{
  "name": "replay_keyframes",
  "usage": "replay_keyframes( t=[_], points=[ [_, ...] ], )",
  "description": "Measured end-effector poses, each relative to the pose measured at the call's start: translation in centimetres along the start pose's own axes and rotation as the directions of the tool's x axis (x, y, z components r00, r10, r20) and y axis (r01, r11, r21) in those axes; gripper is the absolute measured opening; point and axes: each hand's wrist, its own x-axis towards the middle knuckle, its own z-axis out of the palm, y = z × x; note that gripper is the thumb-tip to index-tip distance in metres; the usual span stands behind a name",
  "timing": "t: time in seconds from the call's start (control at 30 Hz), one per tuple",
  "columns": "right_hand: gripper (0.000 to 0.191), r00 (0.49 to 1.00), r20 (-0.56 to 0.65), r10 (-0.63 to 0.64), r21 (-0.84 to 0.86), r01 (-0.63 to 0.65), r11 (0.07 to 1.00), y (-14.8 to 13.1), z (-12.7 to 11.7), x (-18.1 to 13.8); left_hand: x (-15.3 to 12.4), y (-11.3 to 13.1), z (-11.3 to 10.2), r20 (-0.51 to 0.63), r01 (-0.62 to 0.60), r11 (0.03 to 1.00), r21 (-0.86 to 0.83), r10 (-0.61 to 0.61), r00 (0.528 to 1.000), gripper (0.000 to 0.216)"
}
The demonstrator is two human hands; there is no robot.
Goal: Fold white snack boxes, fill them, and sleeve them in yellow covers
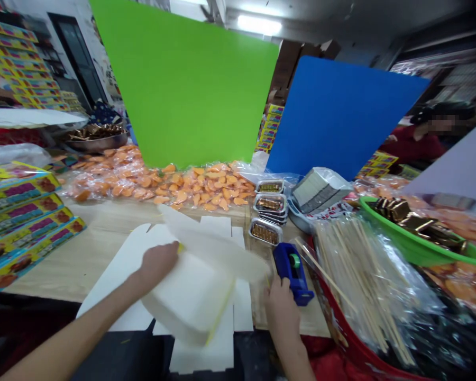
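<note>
On a pale wood worktable (79, 270), a half-folded white card box (188, 296) sits nearest, its flat flaps spread beneath. It looks light and stiff but easily creased, best held by its folded corners. The left hand (156, 264) presses its palm on top, fingers hidden, so any grip cannot be told; the right hand (281, 312) touches 1 blue tape dispenser (291, 270), its grasp unclear. Beyond lie 3 foil trays (265, 205), 1 bagged bundle of wooden skewers (357, 280), 1 green basin (420, 238), heaped orange pieces (162, 185), 1 green board (186, 79) and 1 blue board (341, 116).
</note>
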Motion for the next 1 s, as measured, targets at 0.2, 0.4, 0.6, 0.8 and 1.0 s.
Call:
replay_keyframes(
  t=[0.2, 0.4, 0.6, 0.8, 1.0],
  points=[
    [0.036, 0.998, 0.051, -0.023, -0.269, 0.036, 0.962, 0.4, 0.4, -0.9, 2.7, -6.3, -0.1, 0.098, 0.152, 0.978, -0.144, -0.139, 0.985, 0.044],
    [0.029, 0.984, -0.113, -0.138, -0.068, 0.131, 0.989, 1.6, -1.2, -3.4, 1.4, -8.5, 2.4, 0.092, 0.087, 0.743, -0.664, -0.035, 0.995, 0.063],
    [0.034, 0.833, -0.331, -0.442, 0.205, 0.521, 0.829, -4.8, -3.5, -2.9, 0.1, -7.3, 3.9, -0.107, -0.040, 0.788, -0.614, -0.033, 0.994, 0.051],
    [0.026, 0.758, -0.037, -0.652, 0.055, 0.653, 0.756, -15.3, -1.6, 1.2, 0.4, -6.1, 4.3, -0.162, -0.076, 0.826, -0.559, -0.019, 0.987, 0.040],
    [0.012, 0.706, -0.047, -0.707, 0.138, 0.705, 0.695, -15.8, -0.3, 2.3, 0.0, -5.8, 3.9, -0.150, -0.048, 0.816, -0.577, -0.047, 0.988, 0.043]
  ],
)
